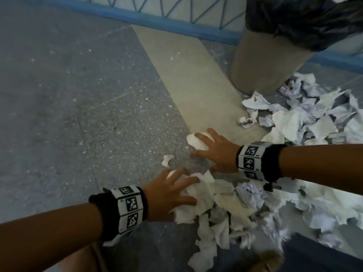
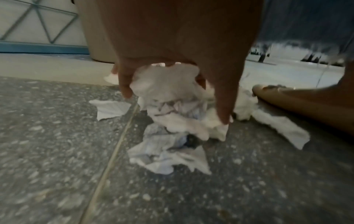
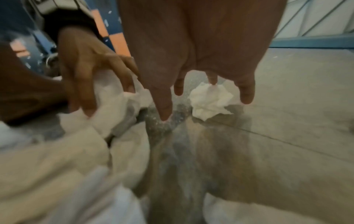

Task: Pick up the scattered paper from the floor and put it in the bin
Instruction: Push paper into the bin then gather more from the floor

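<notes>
Crumpled white paper (image 1: 306,122) lies heaped on the grey floor, right of centre, at the foot of the beige bin (image 1: 261,61) with its black liner (image 1: 306,18). My left hand (image 1: 188,185) grips a wad of paper (image 1: 198,199) at the near edge of the heap; in the left wrist view my fingers (image 2: 124,84) and thumb curl round that wad (image 2: 166,84). My right hand (image 1: 198,145) is spread open over a small paper ball (image 1: 193,141), which the right wrist view shows just past my fingertips (image 3: 247,97) as a white ball (image 3: 208,101).
A small torn scrap (image 1: 168,160) lies between my hands. A pale floor strip (image 1: 186,75) runs from the blue skirting (image 1: 157,18) toward me. A tan shoe (image 2: 287,97) stands right of the heap. Bare speckled floor (image 1: 68,95) lies to the left.
</notes>
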